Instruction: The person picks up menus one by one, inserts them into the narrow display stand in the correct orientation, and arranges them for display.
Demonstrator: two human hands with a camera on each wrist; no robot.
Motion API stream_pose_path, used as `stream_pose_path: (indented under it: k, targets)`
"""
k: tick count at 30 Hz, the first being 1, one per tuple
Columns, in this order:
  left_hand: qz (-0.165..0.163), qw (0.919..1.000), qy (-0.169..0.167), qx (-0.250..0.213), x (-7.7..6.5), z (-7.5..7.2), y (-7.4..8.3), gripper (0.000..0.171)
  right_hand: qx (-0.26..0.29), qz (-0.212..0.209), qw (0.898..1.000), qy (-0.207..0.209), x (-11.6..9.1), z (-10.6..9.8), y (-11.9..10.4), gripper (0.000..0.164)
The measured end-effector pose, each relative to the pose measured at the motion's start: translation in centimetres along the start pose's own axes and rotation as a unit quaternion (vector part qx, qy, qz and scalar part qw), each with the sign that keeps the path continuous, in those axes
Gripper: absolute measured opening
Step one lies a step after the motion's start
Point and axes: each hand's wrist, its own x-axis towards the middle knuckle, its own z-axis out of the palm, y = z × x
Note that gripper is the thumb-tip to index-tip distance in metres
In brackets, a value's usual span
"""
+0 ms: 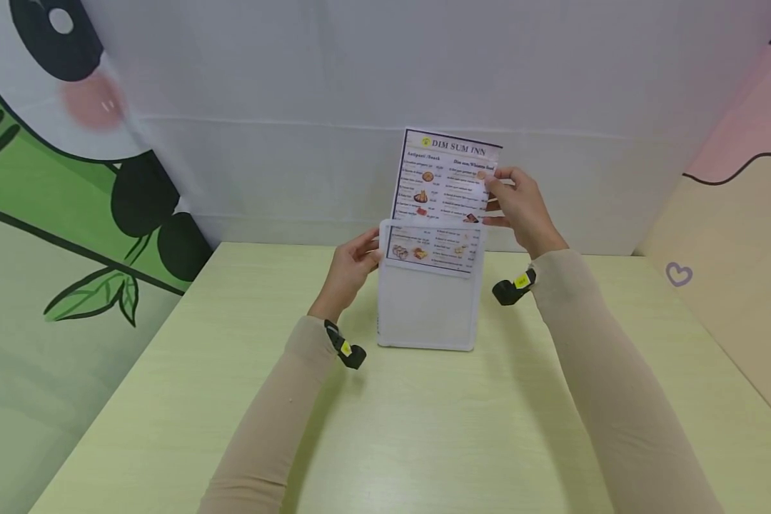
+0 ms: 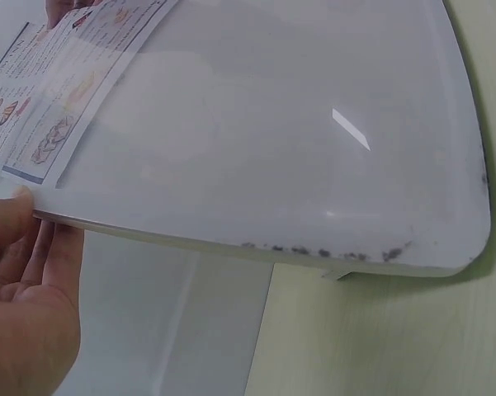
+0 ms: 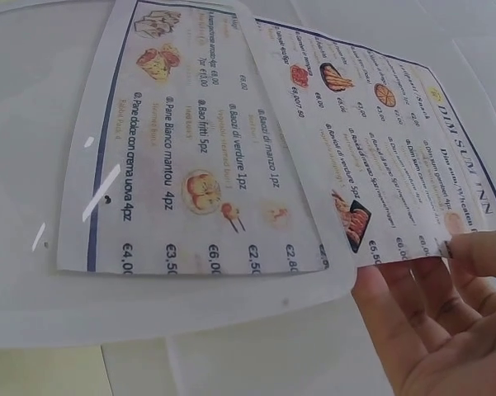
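Menu (image 1: 446,178), headed DIM SUM INN, sits partly inside a clear-fronted holder (image 1: 427,310): we see its upper part rising above the holder's top edge, while its lower part shows through the transparent front and ends well above the bottom. We find the right hand (image 1: 523,210) pinching the menu by its right edge, thumb on the printed face and fingers behind. The left hand (image 1: 350,268) grips the holder's left edge near the top, thumb in front, fingers at the back. From the left wrist we notice dark specks lower along that same edge. From the right wrist we can read euro prices beside small food pictures. Beneath, we have a pale wood-grain table (image 1: 424,435), with a white backdrop (image 1: 283,164) beyond it. Beige sleeves (image 1: 604,371) cover both arms.
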Motion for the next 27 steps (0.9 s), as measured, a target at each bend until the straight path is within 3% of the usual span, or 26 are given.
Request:
stream_pose_path:
  k: [27]
  targets:
    - [0.005, 1.0000, -0.004, -0.006, 0.01, 0.17, 0.05, 0.049, 0.010, -0.010, 1.000, -0.018, 0.03, -0.16, 0.18, 0.031]
